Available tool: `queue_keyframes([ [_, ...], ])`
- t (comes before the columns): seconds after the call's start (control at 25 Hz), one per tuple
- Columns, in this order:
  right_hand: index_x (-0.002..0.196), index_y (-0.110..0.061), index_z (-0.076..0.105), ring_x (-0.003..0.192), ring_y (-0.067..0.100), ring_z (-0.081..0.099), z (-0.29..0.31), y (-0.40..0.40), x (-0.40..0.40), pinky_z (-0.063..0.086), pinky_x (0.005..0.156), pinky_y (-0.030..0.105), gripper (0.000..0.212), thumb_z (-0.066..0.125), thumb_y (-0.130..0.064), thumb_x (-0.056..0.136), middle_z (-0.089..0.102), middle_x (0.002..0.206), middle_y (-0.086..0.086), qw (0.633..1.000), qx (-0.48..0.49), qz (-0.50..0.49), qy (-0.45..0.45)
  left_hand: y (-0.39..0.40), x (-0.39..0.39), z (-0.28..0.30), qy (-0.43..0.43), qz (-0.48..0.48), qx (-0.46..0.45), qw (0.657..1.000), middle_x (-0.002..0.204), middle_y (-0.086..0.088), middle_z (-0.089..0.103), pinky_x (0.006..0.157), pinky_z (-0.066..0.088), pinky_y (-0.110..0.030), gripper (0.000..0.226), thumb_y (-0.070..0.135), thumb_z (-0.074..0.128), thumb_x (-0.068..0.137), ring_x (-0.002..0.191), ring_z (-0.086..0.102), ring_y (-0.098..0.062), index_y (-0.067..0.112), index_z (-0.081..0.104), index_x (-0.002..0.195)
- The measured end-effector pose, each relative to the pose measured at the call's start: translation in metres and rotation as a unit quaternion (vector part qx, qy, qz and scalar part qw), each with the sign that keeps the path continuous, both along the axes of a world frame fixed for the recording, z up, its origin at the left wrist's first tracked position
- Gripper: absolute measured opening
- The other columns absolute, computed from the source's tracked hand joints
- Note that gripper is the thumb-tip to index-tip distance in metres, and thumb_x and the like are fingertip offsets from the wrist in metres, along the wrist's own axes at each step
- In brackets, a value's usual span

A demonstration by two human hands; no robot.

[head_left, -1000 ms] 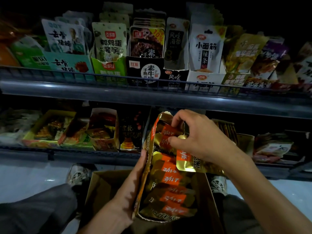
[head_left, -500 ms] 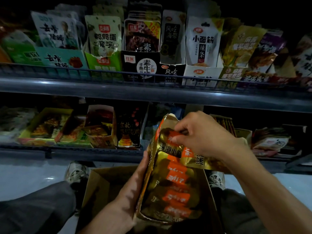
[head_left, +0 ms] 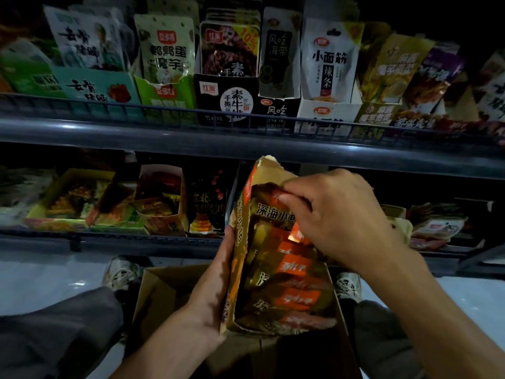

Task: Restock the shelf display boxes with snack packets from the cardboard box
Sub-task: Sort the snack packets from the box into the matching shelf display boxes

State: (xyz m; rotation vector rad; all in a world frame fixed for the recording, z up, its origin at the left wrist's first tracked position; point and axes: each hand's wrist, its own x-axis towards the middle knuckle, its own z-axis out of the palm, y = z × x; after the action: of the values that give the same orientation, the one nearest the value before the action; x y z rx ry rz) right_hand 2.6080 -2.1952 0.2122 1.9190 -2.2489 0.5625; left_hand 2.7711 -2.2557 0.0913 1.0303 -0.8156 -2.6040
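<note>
A gold and orange display box [head_left: 240, 242] with a torn top is held upright over the open cardboard box [head_left: 161, 294] on the floor. My left hand [head_left: 216, 285] grips the display box by its left wall. Several gold and orange snack packets [head_left: 289, 269] fill it. My right hand [head_left: 336, 222] reaches into its upper part, fingers pinched on a gold snack packet [head_left: 273, 212] that lies across the stack.
Two shelves stand in front: the upper shelf rail [head_left: 246, 143] carries display boxes of upright packets, the lower shelf [head_left: 109, 242] holds open boxes of snacks. My knees and both shoes [head_left: 120, 272] flank the cardboard box on the pale floor.
My right hand has pushed the gold packet from above the stack down into the display box. The display box has shifted slightly up and toward the shelf.
</note>
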Motion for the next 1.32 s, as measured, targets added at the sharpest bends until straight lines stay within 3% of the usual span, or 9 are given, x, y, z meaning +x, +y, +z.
queue_keyframes([
  [0.24,0.087,-0.021,0.072,0.064,0.012,0.063,0.0,0.002,-0.003,0.053,0.061,0.03,0.015,0.063,-0.028,0.095,0.069,0.073,-0.007,0.995,-0.093,-0.037,0.001,0.003,0.001,-0.008,0.006,-0.017,0.059,0.998,0.127,-0.016,0.067,0.105,0.041,-0.061,0.084,0.08,0.067,0.069,0.114,0.064,-0.04,0.028,0.06,0.134],
  [0.36,0.109,-0.031,0.07,0.084,0.007,0.065,0.0,-0.007,-0.013,0.057,0.08,0.037,0.019,0.064,-0.038,0.092,0.071,0.094,-0.012,0.992,-0.025,-0.061,-0.106,0.006,-0.002,-0.017,0.111,-0.05,0.136,0.983,0.137,-0.021,0.056,0.1,0.043,-0.056,0.1,0.068,0.075,0.073,0.115,0.061,-0.042,0.018,0.038,0.152],
  [0.52,0.126,-0.037,0.061,0.099,0.002,0.063,0.001,-0.005,-0.04,0.057,0.086,0.034,0.037,0.067,-0.038,0.089,0.066,0.114,-0.015,0.964,0.021,-0.071,-0.254,0.005,-0.006,-0.024,0.05,-0.046,0.152,0.986,0.134,-0.025,0.06,0.09,0.052,-0.057,0.094,0.072,0.063,0.072,0.115,0.062,-0.046,0.017,0.046,0.146],
  [0.68,0.131,-0.032,0.059,0.093,0.001,0.057,-0.008,-0.009,-0.041,0.046,0.078,0.019,0.032,0.049,-0.03,0.101,0.064,0.108,-0.014,0.98,0.071,-0.023,-0.185,0.004,-0.005,-0.019,0.059,-0.048,0.152,0.985,0.133,-0.028,0.058,0.085,0.053,-0.055,0.106,0.069,0.079,0.063,0.106,0.066,-0.047,0.015,0.045,0.147],
  [0.84,0.139,-0.034,0.051,0.097,0.008,0.054,-0.012,-0.016,-0.042,0.043,0.078,0.023,0.039,0.039,-0.039,0.102,0.054,0.107,-0.009,0.987,0.121,-0.015,-0.108,0.006,-0.005,-0.019,0.07,-0.047,0.144,0.986,0.13,-0.027,0.061,0.085,0.054,-0.057,0.098,0.067,0.076,0.064,0.107,0.066,-0.046,0.015,0.051,0.143],
  [0.92,0.135,-0.031,0.054,0.095,0.006,0.054,-0.006,-0.01,-0.037,0.046,0.08,0.025,0.043,0.041,-0.048,0.097,0.055,0.108,-0.012,0.99,0.059,-0.05,-0.116,0.003,-0.003,-0.022,0.063,-0.033,0.14,0.988,0.136,-0.024,0.058,0.098,0.046,-0.062,0.091,0.073,0.07,0.071,0.118,0.06,-0.047,0.02,0.052,0.143],
  [1.04,0.095,-0.031,0.07,0.079,0.006,0.063,0.02,0.02,-0.031,0.05,0.069,0.013,0.032,0.051,-0.055,0.086,0.068,0.084,-0.01,0.956,-0.072,-0.026,-0.284,0.003,-0.001,-0.015,0.045,0.028,0.132,0.99,0.135,-0.023,0.06,0.095,0.047,-0.06,0.075,0.073,0.055,0.083,0.118,0.061,-0.047,0.025,0.054,0.14],
  [1.2,0.087,-0.023,0.073,0.068,0.01,0.068,0.043,0.046,-0.014,0.055,0.066,0.021,0.03,0.057,-0.048,0.084,0.072,0.076,-0.001,0.874,0.152,0.161,-0.433,-0.001,-0.002,-0.004,0.056,0.146,0.123,0.98,0.112,-0.02,0.073,0.068,0.058,-0.049,0.065,0.071,0.042,0.089,0.089,0.074,-0.04,0.023,0.061,0.13],
  [1.32,0.109,-0.031,0.07,0.084,-0.004,0.063,0.012,0.034,0.022,0.053,0.074,0.018,0.026,0.059,-0.046,0.09,0.07,0.095,-0.018,0.899,0.294,0.171,-0.277,-0.007,-0.001,-0.003,0.068,0.168,0.124,0.976,0.118,-0.022,0.07,0.07,0.058,-0.049,0.076,0.075,0.04,0.087,0.094,0.073,-0.039,0.018,0.061,0.133],
])
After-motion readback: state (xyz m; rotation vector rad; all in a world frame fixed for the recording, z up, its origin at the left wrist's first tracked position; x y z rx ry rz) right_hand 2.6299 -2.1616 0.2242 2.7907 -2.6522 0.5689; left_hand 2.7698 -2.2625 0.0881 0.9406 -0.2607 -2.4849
